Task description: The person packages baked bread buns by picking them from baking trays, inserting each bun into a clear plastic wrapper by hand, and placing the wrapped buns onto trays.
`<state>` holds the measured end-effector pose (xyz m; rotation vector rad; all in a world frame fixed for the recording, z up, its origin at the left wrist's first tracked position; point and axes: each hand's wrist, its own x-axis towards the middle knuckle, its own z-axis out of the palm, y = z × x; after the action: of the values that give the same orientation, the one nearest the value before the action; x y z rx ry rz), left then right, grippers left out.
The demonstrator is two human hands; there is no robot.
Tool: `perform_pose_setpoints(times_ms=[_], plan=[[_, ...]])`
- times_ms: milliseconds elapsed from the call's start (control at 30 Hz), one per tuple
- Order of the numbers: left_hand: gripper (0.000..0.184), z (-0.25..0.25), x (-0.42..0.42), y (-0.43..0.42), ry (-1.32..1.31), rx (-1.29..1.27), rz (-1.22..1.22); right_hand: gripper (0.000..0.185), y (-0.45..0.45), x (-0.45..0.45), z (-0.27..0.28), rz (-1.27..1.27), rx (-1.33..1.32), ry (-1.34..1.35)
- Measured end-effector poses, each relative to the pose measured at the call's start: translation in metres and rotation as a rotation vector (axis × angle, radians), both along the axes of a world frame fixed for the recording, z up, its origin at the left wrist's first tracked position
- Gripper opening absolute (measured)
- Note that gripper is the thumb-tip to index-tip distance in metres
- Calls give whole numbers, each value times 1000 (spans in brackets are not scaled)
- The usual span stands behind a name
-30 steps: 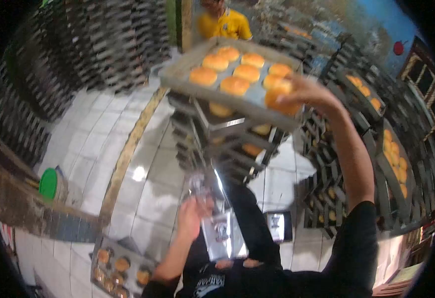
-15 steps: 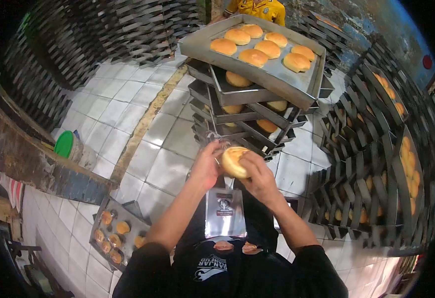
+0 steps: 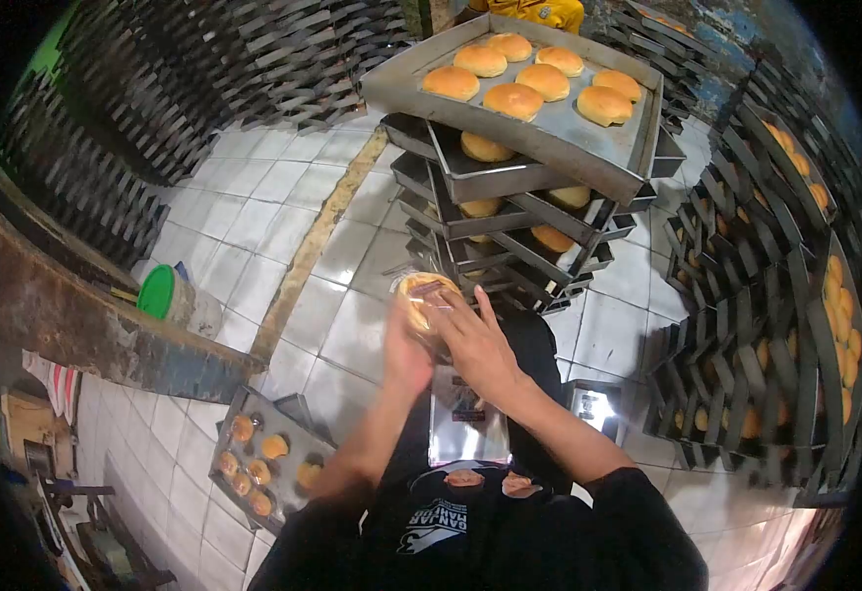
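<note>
A golden bun (image 3: 415,293) sits inside a clear plastic bag in front of my body. My left hand (image 3: 406,353) is closed round it from below and the left, its fingers partly hidden and blurred. Against the bag's right side lies my right hand (image 3: 478,347), fingers stretched out and thumb apart. On my lap rests a stack of clear printed plastic bags (image 3: 468,433), just below both hands.
Ahead stands a stack of metal trays (image 3: 539,138), its top one holding several buns. More loaded trays (image 3: 746,364) rise on the right. At lower left lies a tray (image 3: 291,448) with several bagged buns, near a green-lidded bucket (image 3: 156,292). A person in a yellow shirt (image 3: 549,12) is beyond the stack.
The bun, bare between my hands before, is now inside a clear bag. My right hand has gone from gripping the bun to lying stretched against the bag.
</note>
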<state>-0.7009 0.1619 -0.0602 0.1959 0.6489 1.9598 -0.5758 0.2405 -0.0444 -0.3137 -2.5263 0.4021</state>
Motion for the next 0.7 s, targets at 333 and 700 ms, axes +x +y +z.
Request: perform_pose_setpoints(times_ms=[333,700], plan=[[75,-10,-14,35,-263,-39,65,28,4,3,37,145,-484,-56],[61,-3,-28,-18,-240,-193,-46,41,-4,14,3,-191,-285,247]])
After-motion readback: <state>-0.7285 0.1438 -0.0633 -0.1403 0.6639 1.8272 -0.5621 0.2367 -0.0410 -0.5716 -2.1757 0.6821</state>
